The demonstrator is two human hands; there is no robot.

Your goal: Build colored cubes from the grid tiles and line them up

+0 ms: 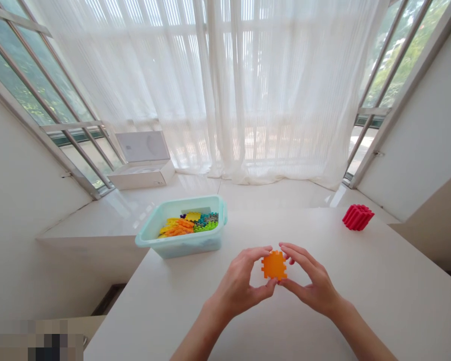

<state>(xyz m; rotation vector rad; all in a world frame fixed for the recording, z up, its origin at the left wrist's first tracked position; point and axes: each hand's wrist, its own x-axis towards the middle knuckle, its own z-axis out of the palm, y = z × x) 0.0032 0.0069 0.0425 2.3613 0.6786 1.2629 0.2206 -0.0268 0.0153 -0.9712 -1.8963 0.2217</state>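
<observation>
Between my two hands, above the white table, is an orange square interlocking tile (274, 265) with notched edges. My left hand (242, 281) pinches it from the left, thumb at the bottom edge and fingers at the top. From the right, my right hand (311, 281) grips the same tile, its thumb low and its fingertips at the upper corner. A bit of red shows behind the tile near the right fingertips; whether it is a fingernail or another piece I cannot tell. Farther right, a stack of red notched tiles (358, 217) stands on the table.
A pale teal bin (195, 248) at the table's back left holds yellow, orange, green, teal and grey notched tiles. The white table (391, 281) ends at a slanting right edge. Behind it are a window ledge, an open white box (143, 173) and sheer curtains (285, 100).
</observation>
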